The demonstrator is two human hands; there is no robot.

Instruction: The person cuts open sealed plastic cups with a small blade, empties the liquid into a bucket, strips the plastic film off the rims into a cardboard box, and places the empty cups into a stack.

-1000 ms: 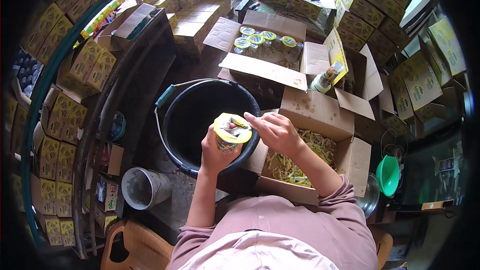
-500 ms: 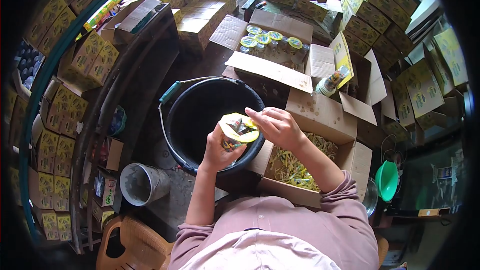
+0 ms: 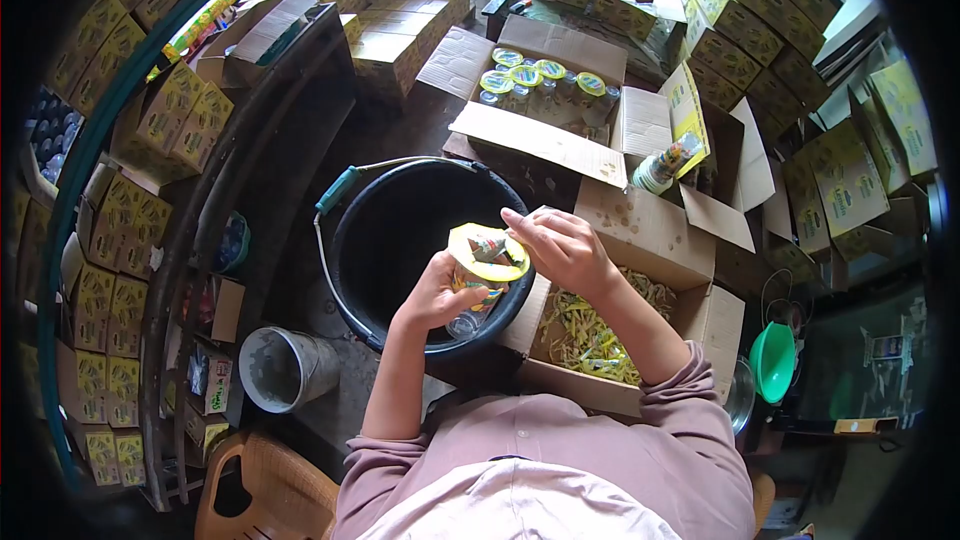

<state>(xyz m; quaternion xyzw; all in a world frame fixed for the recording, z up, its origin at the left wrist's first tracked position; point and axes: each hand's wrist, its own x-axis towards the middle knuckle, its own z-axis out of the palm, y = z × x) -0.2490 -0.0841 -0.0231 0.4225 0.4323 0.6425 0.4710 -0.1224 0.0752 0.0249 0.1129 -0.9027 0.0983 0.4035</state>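
Note:
My left hand (image 3: 432, 295) is wrapped round a clear plastic drink cup (image 3: 470, 318) with coloured printing. The cup tilts over the black bucket (image 3: 352, 230). Its yellow-rimmed foil lid (image 3: 462, 240) is torn open in the middle, the inner piece folded up. At the lid's right edge, the fingertips of my right hand (image 3: 565, 252) are pinched together, apparently on the torn foil, though the exact grip is partly hidden. Below my right forearm lies an open carton (image 3: 708, 325) of yellow-green strips (image 3: 590, 325).
Another open carton (image 3: 540, 135) holds several lidded cups (image 3: 550, 70). A stack of cups (image 3: 655, 172) leans by a flap. A grey pail (image 3: 320, 365) and brown chair (image 3: 265, 485) stand left; a green bowl (image 3: 773, 362) is right. Printed cartons (image 3: 400, 35) are piled around.
My left hand has turned the cup, and its clear bottom now shows. The lid has shifted slightly right, and my right hand has moved a little right with it.

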